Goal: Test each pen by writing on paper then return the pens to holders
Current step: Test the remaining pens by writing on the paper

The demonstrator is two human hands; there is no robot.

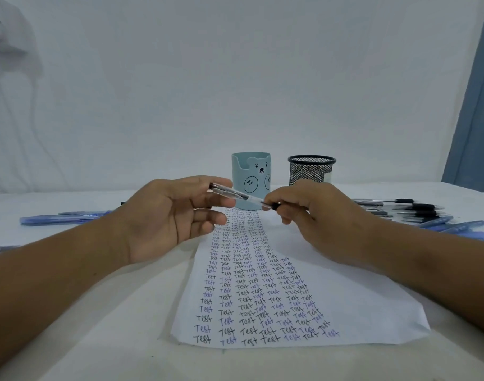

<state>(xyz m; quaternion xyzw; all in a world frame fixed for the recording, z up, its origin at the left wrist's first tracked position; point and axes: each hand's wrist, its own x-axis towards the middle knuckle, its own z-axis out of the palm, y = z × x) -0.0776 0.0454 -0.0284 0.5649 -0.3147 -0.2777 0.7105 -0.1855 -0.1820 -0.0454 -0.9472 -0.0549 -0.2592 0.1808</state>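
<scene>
Holding one clear pen [242,198] up over the paper [359,306], the person has both hands on it. The right hand [312,215] pinches the dark end with curled fingers. The left hand [175,213] holds the other end near its fingertips, with the lower fingers loose. I think the pen is being turned or made ready to write, since the paper lies right under it.

The paper is full of rows of the word "Test" in black and blue. Behind it stand a blue bear cup [251,180] and a black mesh cup [311,170], close enough to drop pens in. Black pens [411,207] lie in a pile on the right, and blue pens [62,218] lie on the left.

The desk [98,325] is white. A pale wall is behind, and a blue curtain [474,119] hangs at the right.
</scene>
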